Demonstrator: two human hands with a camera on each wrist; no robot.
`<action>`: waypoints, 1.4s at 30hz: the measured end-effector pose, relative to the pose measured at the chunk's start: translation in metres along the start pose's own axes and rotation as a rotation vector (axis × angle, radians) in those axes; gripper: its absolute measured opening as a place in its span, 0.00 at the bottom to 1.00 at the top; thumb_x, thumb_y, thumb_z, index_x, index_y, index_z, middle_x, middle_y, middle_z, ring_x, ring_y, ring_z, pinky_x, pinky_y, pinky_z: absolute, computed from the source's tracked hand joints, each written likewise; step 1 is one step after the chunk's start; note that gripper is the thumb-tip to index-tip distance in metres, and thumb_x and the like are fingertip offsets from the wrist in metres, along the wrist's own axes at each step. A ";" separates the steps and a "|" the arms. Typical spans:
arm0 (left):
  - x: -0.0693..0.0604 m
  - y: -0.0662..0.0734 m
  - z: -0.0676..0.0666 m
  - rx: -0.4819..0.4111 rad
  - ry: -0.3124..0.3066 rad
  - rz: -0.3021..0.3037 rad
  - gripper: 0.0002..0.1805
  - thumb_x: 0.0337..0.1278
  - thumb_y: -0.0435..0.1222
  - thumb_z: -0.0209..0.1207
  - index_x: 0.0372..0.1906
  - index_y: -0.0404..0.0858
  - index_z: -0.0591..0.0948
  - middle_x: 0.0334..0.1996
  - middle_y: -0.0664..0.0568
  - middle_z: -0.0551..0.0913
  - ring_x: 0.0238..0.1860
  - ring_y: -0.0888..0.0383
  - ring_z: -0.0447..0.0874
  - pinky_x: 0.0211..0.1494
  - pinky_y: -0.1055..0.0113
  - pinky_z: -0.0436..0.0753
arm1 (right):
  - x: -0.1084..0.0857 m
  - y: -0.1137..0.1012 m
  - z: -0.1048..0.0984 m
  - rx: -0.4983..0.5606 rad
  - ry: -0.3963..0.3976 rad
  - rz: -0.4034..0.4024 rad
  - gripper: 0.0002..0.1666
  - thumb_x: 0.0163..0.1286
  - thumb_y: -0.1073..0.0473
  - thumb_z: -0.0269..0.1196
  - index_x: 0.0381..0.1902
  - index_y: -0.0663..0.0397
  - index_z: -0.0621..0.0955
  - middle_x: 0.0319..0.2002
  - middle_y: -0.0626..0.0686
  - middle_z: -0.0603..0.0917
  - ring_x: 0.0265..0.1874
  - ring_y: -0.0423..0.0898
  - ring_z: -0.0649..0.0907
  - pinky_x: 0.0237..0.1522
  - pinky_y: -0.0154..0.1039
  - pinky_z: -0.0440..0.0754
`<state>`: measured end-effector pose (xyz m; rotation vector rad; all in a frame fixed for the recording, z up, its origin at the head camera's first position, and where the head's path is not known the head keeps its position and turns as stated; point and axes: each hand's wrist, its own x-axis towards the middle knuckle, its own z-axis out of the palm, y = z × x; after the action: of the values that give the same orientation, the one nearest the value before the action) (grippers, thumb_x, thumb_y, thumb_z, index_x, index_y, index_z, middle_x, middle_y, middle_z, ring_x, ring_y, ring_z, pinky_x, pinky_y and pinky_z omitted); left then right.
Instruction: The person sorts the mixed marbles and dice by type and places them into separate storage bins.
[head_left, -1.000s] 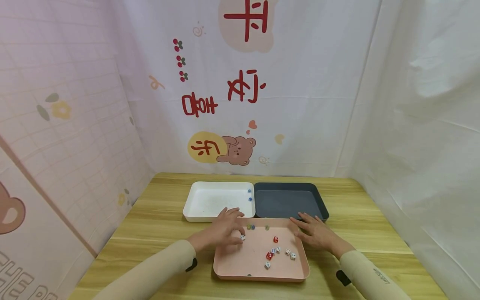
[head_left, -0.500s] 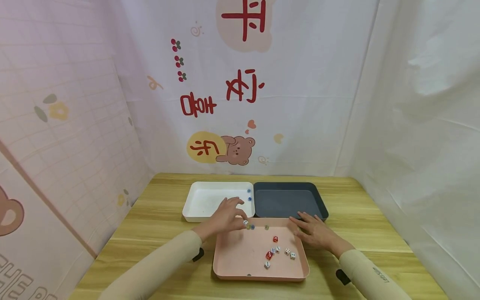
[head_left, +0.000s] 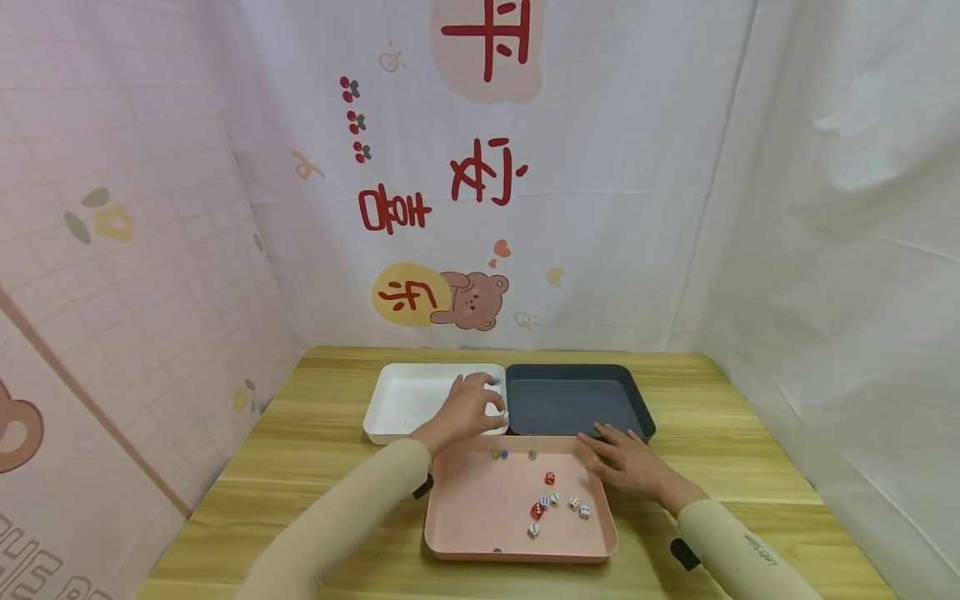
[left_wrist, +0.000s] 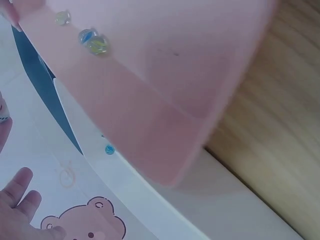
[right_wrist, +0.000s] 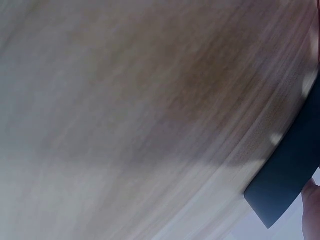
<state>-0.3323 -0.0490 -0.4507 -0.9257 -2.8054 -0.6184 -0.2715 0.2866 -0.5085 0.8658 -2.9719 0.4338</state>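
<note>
My left hand (head_left: 467, 410) pinches a white die (head_left: 504, 414) between thumb and fingers, above the near right corner of the white tray (head_left: 390, 435). The same die (left_wrist: 3, 111) shows at the left edge of the left wrist view. Across the far right corner of the pink tray (head_left: 465, 533) my right hand (head_left: 633, 467) lies with fingers extended, fingertips near the dark grey tray (head_left: 573, 404). Inside the pink tray are several white dice (head_left: 533, 530), a red die (head_left: 550, 478), another red die (head_left: 537, 511), and several glass marbles (head_left: 532, 455) by its far wall.
The white and dark trays stand side by side behind the pink one on a wooden table (head_left: 720, 433). A blue marble (left_wrist: 110, 149) lies in the white tray. Printed curtains (head_left: 600, 208) enclose the back and sides.
My left hand has carried the white die up from the pink tray, forward and right, to the white tray's near right corner. My right hand has stayed in place.
</note>
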 end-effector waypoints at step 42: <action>0.051 0.009 0.027 0.113 -0.043 -0.193 0.17 0.63 0.51 0.64 0.51 0.49 0.86 0.69 0.46 0.69 0.72 0.44 0.61 0.72 0.36 0.53 | 0.002 0.003 0.008 -0.017 0.035 -0.005 0.32 0.73 0.45 0.58 0.71 0.50 0.72 0.68 0.71 0.68 0.67 0.71 0.65 0.64 0.74 0.56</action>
<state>-0.3680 -0.0033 -0.4598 -0.6615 -2.9562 -0.4609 -0.2740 0.2862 -0.5165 0.8554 -2.9365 0.4184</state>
